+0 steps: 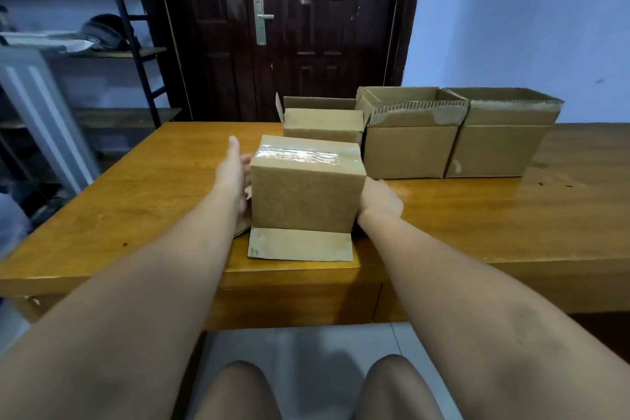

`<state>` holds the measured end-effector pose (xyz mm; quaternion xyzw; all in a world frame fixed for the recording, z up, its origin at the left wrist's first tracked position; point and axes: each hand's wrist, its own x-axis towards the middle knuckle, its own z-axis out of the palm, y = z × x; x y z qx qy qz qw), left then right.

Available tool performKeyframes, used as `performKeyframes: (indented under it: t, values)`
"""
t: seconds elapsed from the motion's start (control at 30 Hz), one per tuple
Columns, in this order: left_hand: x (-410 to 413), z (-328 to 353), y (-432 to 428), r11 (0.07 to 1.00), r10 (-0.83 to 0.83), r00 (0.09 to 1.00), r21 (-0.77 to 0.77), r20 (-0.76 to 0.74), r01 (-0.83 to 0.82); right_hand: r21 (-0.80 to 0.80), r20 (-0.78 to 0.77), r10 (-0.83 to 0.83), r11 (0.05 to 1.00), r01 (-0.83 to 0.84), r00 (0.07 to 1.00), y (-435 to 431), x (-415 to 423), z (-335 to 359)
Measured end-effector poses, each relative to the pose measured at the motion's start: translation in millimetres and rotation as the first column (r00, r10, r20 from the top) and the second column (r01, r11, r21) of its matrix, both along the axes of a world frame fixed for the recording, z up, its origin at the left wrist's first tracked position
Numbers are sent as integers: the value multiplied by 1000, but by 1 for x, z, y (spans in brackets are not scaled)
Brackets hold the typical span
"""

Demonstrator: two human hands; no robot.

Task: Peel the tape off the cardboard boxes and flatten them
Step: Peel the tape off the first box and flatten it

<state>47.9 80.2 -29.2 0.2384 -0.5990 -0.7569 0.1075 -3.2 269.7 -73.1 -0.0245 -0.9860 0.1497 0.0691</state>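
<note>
A small cardboard box (303,194) stands near the front edge of the wooden table (136,201). Clear shiny tape (300,155) runs across its top. Its lower flaps are folded out flat on the table, one toward me (300,244). My left hand (235,170) presses flat against the box's left side, thumb up. My right hand (380,198) grips the right side, its fingers hidden behind the box.
Three more cardboard boxes stand behind in a row: a small open one (324,123), a larger open one (409,150) and another at the right (497,147), both with torn tape on the rims. A dark door and metal shelves lie beyond the table.
</note>
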Motion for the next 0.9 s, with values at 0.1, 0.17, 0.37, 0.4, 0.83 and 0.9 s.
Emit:
performKeyframes:
  t: [0.1,0.17,0.37,0.4,0.83,0.9]
  values:
    - [5,15,3,987,-162,976,-20,-149,161,47,-31,6,999,-5,999,-1,-2,-1]
    - [7,21,4,954,-296,944,-98,-144,284,68,-27,15,998,-13,1000,-1,-1,1]
    - [6,10,-6,949,-313,947,-51,-67,310,232,-112,95,970,-67,989,2,0,-2]
    - [5,10,-5,951,-308,949,-47,-65,305,84,-128,74,994,-63,989,3,-1,-1]
    - [1,33,1,793,-114,952,-551,285,260,-821,83,314,560,-114,946,-2,10,72]
    - [-1,34,4,736,-78,950,-625,302,259,-692,109,264,712,-118,958,-8,12,83]
